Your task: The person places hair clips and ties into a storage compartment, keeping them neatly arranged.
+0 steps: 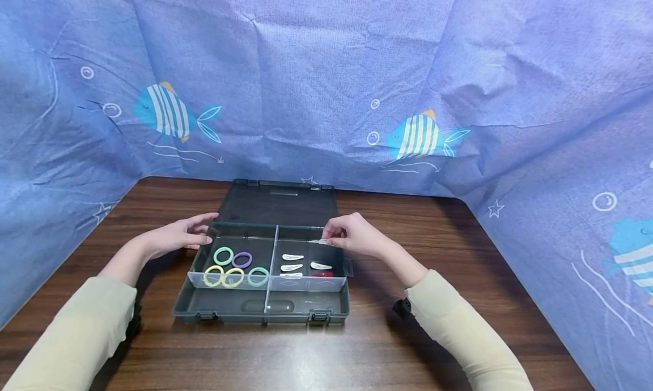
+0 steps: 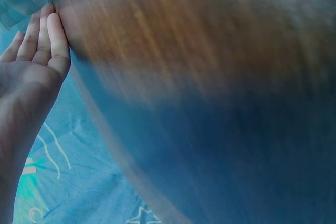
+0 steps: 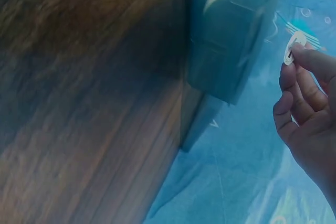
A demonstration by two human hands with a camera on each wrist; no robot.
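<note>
A dark see-through plastic box [image 1: 224, 311] lies open on the table, divided into compartments. Between thumb and fingertips, my right hand [image 1: 357, 235] pinches a white snap hair clip [image 3: 295, 47] over the right back compartment. Below it lie several white hair clips [image 1: 292, 257] and a red hair clip [image 1: 322, 274]. The left back compartment holds several hair ties in green, purple and yellow, among them a purple hair tie [image 1: 242, 260]. My left hand [image 1: 178, 235] rests at the box's left side with fingers extended, nothing in its grasp.
The box's dark lid [image 1: 280, 204] is folded back behind it. A clear divider [image 1: 229, 280] runs across the box in front of the clips and hair ties. Blue fish-printed cloth [image 1: 316, 85] hangs around the brown wooden table [image 1: 398, 351].
</note>
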